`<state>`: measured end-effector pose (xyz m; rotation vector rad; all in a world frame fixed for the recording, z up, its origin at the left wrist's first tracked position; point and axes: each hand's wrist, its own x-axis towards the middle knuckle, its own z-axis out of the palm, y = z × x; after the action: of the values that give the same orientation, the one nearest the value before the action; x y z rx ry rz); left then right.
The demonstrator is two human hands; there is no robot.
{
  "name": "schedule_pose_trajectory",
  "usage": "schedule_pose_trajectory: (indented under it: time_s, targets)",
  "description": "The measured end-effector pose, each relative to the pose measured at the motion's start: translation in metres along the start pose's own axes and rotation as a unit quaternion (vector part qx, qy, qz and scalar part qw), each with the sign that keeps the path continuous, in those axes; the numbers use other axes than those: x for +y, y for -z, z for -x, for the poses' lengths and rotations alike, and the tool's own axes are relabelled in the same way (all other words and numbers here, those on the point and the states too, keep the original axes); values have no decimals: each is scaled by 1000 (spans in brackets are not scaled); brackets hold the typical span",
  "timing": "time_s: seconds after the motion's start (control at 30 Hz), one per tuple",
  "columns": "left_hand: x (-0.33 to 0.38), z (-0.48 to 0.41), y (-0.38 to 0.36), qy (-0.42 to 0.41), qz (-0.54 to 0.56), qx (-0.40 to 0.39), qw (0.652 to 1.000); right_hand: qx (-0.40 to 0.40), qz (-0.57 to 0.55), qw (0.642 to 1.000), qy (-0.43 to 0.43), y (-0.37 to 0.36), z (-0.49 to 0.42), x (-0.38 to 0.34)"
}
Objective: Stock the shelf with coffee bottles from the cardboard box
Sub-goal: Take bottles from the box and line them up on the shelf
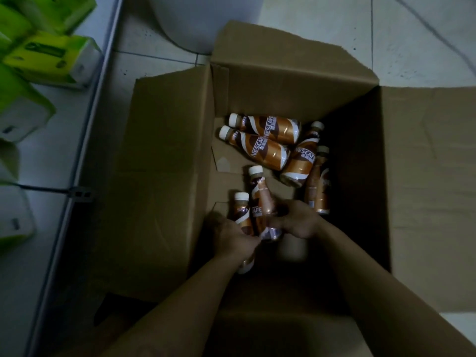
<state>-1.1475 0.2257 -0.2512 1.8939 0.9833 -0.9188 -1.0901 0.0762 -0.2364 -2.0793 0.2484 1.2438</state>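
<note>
Inside cardboard box (170, 176): both hands, L (235, 237) & R (298, 221), each closed round one coffee bottle (262, 202), side by side.

Brown box, bronze bottles
Coffee bottles (268, 148) show copper-brown labels with white swirls and cream caps inside the plain brown cardboard box (170, 176); lime-green and white packs (49, 57) sit on the shelf's pale edge.

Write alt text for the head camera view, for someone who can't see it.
Seen from above, a person's left hand and right hand each grip a coffee bottle inside an open cardboard box on a tiled floor. Four more bottles lie loose at the box's far end. Green-and-white packs sit on a shelf at left.
</note>
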Motion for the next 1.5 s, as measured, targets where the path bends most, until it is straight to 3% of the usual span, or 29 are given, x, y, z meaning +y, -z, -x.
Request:
schedule_pose_trajectory:
  time_s: [0.17,0.27,0.4,0.7,0.9,1.0,1.1,1.23,1.4,1.5]
  targets:
    - [20,26,26,-58,45,-13,997,-19,50,999,1,6,18,-10]
    - [47,63,53,-126,109,-46,985,-5,-42,999,19,21,58,-13]
    - [83,130,104,-237,113,-115,958,100,-163,977,92,50,134,-47]
    - [121,346,280,-497,154,-16,854,253,-193,876,362,76,360,-195]
    - [67,498,388,-592,131,149,781,246,-178,799,519,25,480,-294]
    - [16,557,430,-584,69,277,760,222,-150,778,568,-16,519,-343]
    - [-41,602,473,-546,36,356,757,193,-111,761,610,-66,543,-392]
    - [-125,642,518,-423,-15,477,770,111,-29,752,649,-146,568,-451]
    - [-215,650,551,-297,54,541,785,23,74,753,654,-244,585,-500]
    - [-251,639,565,-229,72,546,803,9,139,750,646,-290,587,-511]
